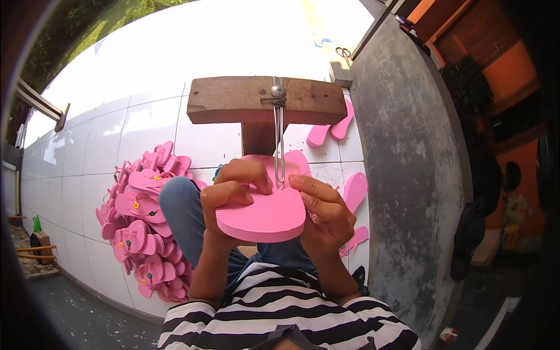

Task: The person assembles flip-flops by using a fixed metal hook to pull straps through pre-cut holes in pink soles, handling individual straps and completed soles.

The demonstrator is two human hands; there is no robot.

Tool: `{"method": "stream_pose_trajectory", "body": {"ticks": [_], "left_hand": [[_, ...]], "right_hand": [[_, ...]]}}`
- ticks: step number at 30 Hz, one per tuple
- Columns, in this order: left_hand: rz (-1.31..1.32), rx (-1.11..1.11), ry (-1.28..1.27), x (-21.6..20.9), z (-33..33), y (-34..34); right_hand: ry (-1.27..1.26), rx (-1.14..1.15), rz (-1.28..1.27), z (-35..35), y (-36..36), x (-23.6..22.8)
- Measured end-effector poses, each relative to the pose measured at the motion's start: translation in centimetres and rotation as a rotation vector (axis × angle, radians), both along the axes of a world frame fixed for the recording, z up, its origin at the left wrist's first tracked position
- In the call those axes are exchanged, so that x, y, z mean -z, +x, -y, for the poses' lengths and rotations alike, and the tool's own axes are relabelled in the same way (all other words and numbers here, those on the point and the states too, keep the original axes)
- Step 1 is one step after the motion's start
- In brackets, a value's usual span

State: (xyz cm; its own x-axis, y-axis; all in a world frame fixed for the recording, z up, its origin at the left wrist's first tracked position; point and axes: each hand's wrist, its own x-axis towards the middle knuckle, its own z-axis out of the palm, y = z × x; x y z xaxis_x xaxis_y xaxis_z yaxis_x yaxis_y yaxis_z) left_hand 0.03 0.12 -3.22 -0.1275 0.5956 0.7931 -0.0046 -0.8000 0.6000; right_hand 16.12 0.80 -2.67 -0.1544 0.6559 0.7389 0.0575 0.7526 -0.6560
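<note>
A pink flip-flop sole (262, 217) with a ribbed top lies flat in front of me, its rounded end toward my body. My left hand (228, 192) is closed on its left edge, fingers curled over the top. At the right edge my right hand (324, 211) grips the sole, its fingertips beside the end of a long metal wire loop (279, 146). That loop hangs from a round metal knob (278, 91) on a wooden T-shaped stand (221, 100) and meets the sole's top. What lies under the sole is hidden.
A heap of pink flip-flops (149, 216) with small flower trims is piled on the white tiles left of my knee. More pink soles (354, 191) lie on the right, beside a grey concrete ledge (402, 146). Scissors (343, 53) rest near the ledge's far end.
</note>
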Motion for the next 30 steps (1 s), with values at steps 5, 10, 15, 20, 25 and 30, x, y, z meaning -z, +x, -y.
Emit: {"method": "stream_pose_trajectory", "body": {"ticks": [5,10,15,20,25,30], "left_hand": [[-0.037,-0.015,0.011,0.5,0.0,-0.1],[0.105,-0.078,-0.297,-1.6,1.4,1.3],[-0.477,-0.442,-0.438,-5.4,-0.4,0.4],[-0.694,-0.909,-0.307,-6.3,-4.5,0.1],[-0.559,-0.761,-0.214,-1.9,0.1,-1.9],[-1.006,-0.466,-0.305,3.8,6.7,-1.0]], "right_hand": [[0.007,-0.027,-0.022,-0.3,0.0,0.7],[-0.154,0.012,-0.034,0.7,-0.2,-0.5],[-0.264,0.114,-0.124,-1.3,-1.7,-0.7],[-0.452,0.143,-0.109,-6.4,-3.8,0.9],[-0.634,0.112,0.091,-1.7,-3.7,6.0],[-0.725,-0.561,0.167,6.5,-4.3,12.8]]}}
